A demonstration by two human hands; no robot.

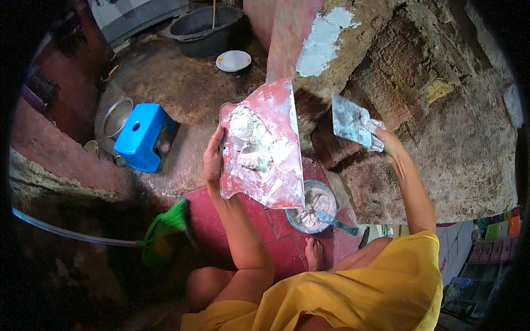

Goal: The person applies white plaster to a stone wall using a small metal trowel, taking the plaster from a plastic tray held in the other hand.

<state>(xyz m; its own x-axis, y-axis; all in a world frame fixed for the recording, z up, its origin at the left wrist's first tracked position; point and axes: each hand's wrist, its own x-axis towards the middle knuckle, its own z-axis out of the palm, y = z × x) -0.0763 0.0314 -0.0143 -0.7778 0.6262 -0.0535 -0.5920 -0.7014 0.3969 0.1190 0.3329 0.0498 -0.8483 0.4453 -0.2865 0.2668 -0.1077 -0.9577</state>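
My left hand (213, 157) grips the left edge of a red plastic plaster board (232, 185), its fingers partly hidden by it. A mound of wet white plaster (248, 132) lies on the board, and more is smeared toward its right edge. In my right hand (390, 144) is a flat, plaster-coated trowel (350, 121), held up by the rough wall (419, 176) and apart from the board. A patch of white plaster (323, 44) covers part of the wall above. Below the board stands a bucket (292, 219) of plaster mix with a green-handled scoop (345, 227) in it.
A blue plastic stool (138, 137) stands on the floor at the left, beside a round metal-rimmed lid (117, 117). Farther off are a white plate (233, 60) and a large black tub (204, 33). A green broom (165, 223) lies low on the left, next to red floor tiles (254, 220).
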